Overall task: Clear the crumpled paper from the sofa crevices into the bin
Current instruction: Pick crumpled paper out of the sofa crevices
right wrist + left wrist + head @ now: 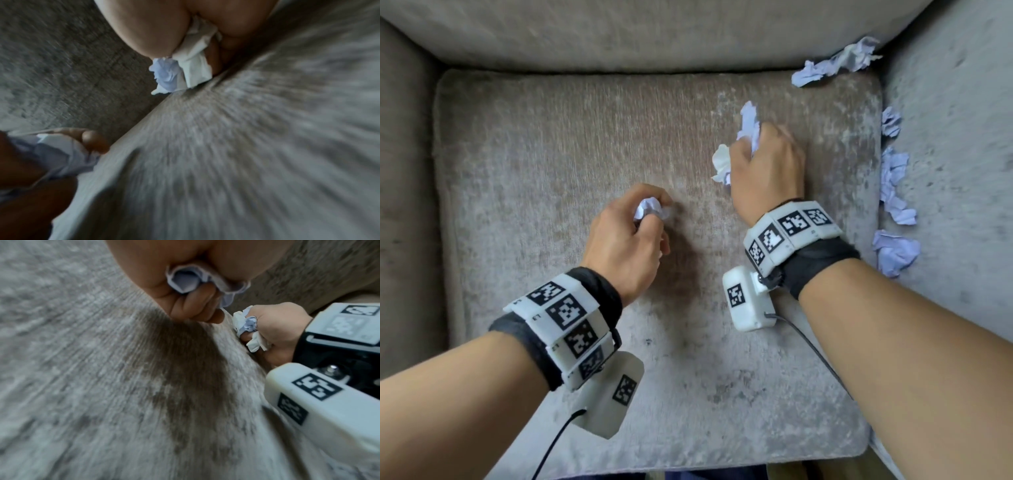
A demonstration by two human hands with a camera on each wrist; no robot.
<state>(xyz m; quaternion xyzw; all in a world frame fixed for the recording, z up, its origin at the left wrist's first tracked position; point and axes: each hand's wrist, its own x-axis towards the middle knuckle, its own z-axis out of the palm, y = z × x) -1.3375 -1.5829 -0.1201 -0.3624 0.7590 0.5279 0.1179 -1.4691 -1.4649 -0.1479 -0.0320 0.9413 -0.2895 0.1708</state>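
Note:
My left hand (643, 219) hovers over the middle of the grey seat cushion (551, 154) and grips a small white paper ball (650, 208), seen close up as a curled paper ball (185, 280) in the left wrist view. My right hand (763, 161) is further back and right, its fingers curled round a bunch of crumpled paper (748, 126) that sticks out above and left of the fist; the same paper bunch (185, 71) shows in the right wrist view. Several more crumpled papers (893, 174) lie along the right crevice, and others (835, 63) in the back right corner.
The sofa back (654, 31) runs across the top, the left armrest (404, 171) and the right armrest (955, 137) close in the seat. A loose paper ball (895, 251) lies at the cushion's right edge. No bin is in view.

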